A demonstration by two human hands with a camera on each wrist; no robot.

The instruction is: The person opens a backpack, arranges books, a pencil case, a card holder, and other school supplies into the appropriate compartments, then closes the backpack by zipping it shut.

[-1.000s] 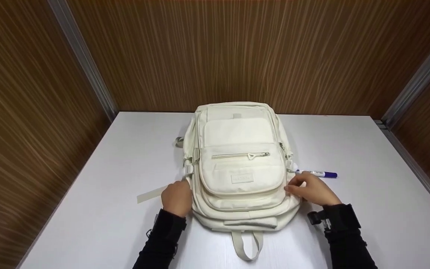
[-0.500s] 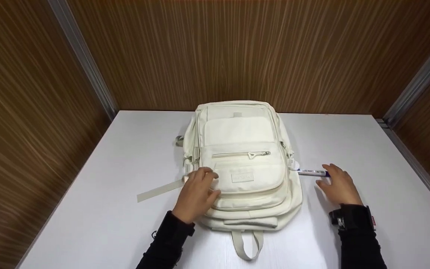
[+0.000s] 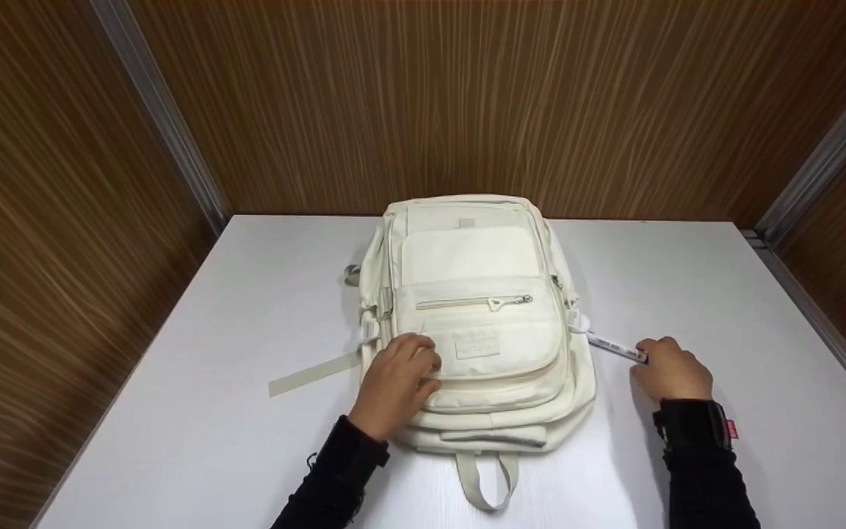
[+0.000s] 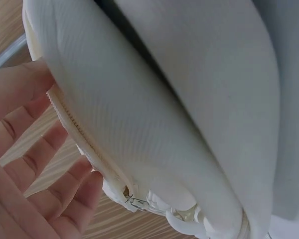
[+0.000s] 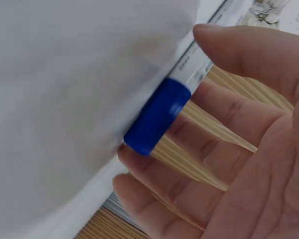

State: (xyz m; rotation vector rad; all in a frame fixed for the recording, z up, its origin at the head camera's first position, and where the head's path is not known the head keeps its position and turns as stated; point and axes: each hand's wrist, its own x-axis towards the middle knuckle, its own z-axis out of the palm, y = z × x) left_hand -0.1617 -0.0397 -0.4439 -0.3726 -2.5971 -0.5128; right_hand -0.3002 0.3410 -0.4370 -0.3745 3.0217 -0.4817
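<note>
A cream backpack lies on the white table, its front pockets facing up. My left hand rests on the lower left of its front pocket with loosely bent fingers. In the left wrist view, those fingertips lie along a zipper edge. Right of the bag, my right hand holds a white marker near its capped end. The right wrist view shows the blue cap close-up, thumb on one side of the marker and fingers on the other. The marker's far end meets a white buckle at the bag's side.
A loose strap stretches out left of the bag across the table. The webbing handle loop points toward the near edge. Wood-grain panels enclose the table at the back and sides.
My right hand has left the bag's side, moved right and taken hold of the marker, which now slants more. My left hand has moved from the bag's left side onto its front pocket.
</note>
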